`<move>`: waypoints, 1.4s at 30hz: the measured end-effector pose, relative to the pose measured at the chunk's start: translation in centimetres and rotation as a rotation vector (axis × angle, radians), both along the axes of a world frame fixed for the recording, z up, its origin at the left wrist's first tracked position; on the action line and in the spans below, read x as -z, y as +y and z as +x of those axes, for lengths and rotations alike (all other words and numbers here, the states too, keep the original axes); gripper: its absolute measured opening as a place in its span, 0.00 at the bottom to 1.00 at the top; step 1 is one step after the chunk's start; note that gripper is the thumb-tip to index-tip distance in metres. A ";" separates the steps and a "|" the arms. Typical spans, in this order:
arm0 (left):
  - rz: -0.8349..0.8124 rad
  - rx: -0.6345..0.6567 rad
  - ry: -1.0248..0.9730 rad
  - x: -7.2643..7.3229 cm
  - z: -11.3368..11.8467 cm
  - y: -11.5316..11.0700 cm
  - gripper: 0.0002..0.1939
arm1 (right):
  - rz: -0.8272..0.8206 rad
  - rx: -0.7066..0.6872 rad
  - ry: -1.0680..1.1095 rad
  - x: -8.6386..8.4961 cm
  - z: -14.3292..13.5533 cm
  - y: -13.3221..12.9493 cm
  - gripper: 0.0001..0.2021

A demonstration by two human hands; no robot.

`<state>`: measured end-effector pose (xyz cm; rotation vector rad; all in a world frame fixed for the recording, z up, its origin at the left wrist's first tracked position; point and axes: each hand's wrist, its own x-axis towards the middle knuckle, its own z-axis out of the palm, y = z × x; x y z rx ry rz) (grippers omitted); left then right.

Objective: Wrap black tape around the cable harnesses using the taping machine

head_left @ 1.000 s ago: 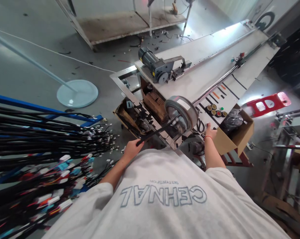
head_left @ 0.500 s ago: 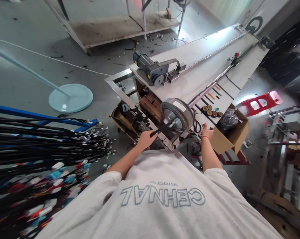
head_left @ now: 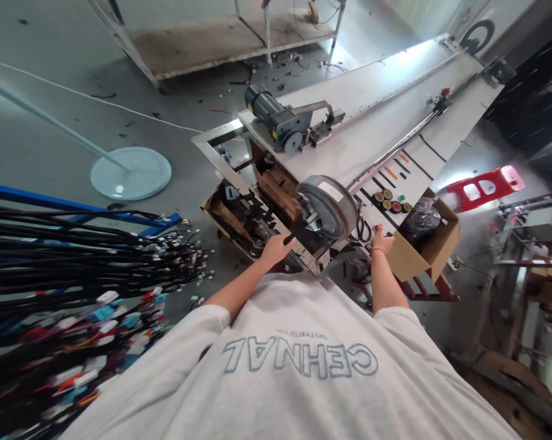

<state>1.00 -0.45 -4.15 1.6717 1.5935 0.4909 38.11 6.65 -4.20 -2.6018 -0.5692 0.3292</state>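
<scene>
My left hand (head_left: 276,249) is closed round the end of a black cable bundle (head_left: 290,237), which runs toward the middle of a large grey ring-shaped wheel (head_left: 335,205). Part of the wheel's inside is smeared by motion. At the bench's front edge, my right hand (head_left: 382,240) has its fingers curled. A small red spot shows at its fingertips, too small to name. Left of that hand lie black-handled scissors (head_left: 362,229). Several tape rolls (head_left: 396,206) sit beyond it on the white bench (head_left: 372,134).
A cardboard box (head_left: 411,260) with clear plastic stands right of my right hand. A motor (head_left: 269,113) is mounted on the bench's left side. Black wire harnesses (head_left: 74,256) hang on a blue rack at left. A red stool (head_left: 486,188) and a round-based pole (head_left: 132,174) stand nearby.
My left hand has moved slightly right and up toward the wheel, with less of the cable bundle showing. My right hand stays at the bench edge. The view has shifted a little.
</scene>
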 end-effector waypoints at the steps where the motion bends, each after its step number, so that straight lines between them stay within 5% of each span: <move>1: -0.030 0.005 0.024 0.6 -0.6 -0.6 0.16 | -0.004 -0.001 -0.003 0.0 0.0 0.0 0.34; 6: -0.139 -0.024 0.145 2.6 -4.1 -4.0 0.16 | 0.006 0.000 -0.020 -0.2 -0.2 0.1 0.34; 14: -0.081 -0.051 0.138 0.6 -5.4 -5.6 0.17 | -0.007 0.001 -0.023 -0.2 -0.2 0.0 0.33; 30: -0.029 -0.012 -0.018 -1.1 -2.8 -3.5 0.19 | 0.030 0.003 0.016 -0.5 -0.2 0.0 0.32; 42: 0.058 -0.006 -0.036 -2.3 1.4 1.4 0.18 | 0.017 0.006 0.009 -0.4 -0.3 -0.1 0.34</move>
